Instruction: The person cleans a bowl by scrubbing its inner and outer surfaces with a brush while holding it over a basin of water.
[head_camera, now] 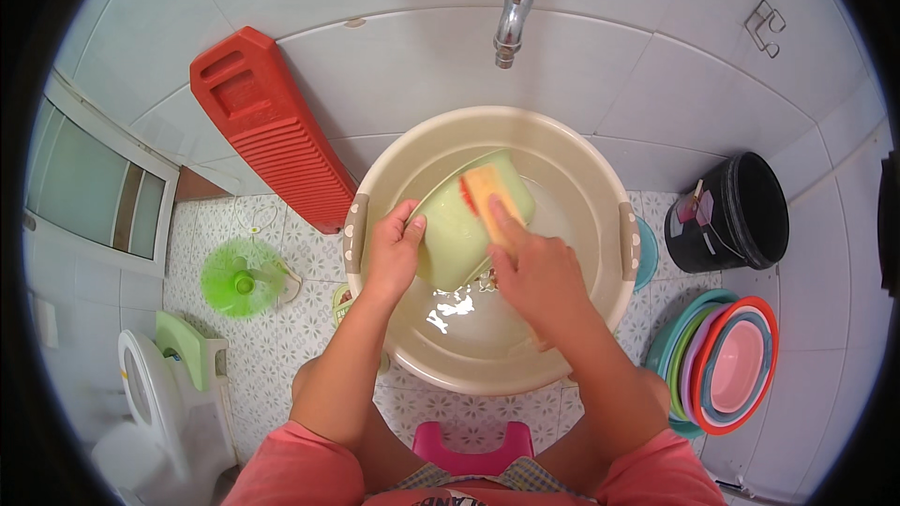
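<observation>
A pale green plastic basin (450, 232) is tilted on its side above the water in a large beige plastic tub (485, 385). My left hand (395, 242) grips the basin's rim at its left, thumb on the outer face. My right hand (538, 267) holds a yellowish scrub brush (492, 200) by its long body. A patch of red bristles shows along the brush's left edge, against the basin's outside. The basin's inside faces away from me. My right hand and forearm hide part of the tub and the brush's lower end.
A red washboard (274, 133) leans on the wall. A chrome tap (515, 10) hangs above the tub. Right stand a black bucket (724, 214) and several nested basins (724, 365). A green fan (244, 281) and a toilet (151, 393) are left. A pink stool (472, 460) is beneath me.
</observation>
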Tool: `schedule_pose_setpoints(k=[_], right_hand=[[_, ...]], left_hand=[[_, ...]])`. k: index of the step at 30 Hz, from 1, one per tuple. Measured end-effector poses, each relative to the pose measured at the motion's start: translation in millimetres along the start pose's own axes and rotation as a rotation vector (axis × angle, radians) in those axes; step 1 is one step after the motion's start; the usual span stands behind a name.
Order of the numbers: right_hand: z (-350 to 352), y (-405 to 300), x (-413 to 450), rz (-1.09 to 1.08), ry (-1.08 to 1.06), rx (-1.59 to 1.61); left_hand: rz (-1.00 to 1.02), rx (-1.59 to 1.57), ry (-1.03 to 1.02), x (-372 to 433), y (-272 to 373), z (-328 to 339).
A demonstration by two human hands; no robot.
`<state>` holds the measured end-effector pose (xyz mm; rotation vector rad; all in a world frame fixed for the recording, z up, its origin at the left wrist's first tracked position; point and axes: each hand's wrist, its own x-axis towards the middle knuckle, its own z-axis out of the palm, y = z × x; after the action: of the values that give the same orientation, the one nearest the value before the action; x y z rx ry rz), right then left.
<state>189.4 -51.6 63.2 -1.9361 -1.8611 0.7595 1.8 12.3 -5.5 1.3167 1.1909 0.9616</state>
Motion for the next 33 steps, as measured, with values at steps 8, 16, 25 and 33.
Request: schedule_pose_setpoints(k=[8, 16, 25, 33], right_hand=[[3.0, 7.6, -8.0, -0.182, 0.06, 0.087], [5.0, 4.8, -9.4, -0.121, -0.055, 0.109], [4.2, 28.6, -1.6, -0.055, 0.104, 0.298], [23.1, 9.4, -5.8, -0.129, 0.046, 0.1]], left_hand=[[0.036, 0.035, 0.082, -2.3, 7.6, 5.3], [0.029, 0.004, 0.049, -0.8, -2.8, 7.1], [0.032, 0.069, 0.147, -1.7, 2.8, 5.2], [-0.023, 0.018, 0.142, 2.8, 1.9, 5.3]])
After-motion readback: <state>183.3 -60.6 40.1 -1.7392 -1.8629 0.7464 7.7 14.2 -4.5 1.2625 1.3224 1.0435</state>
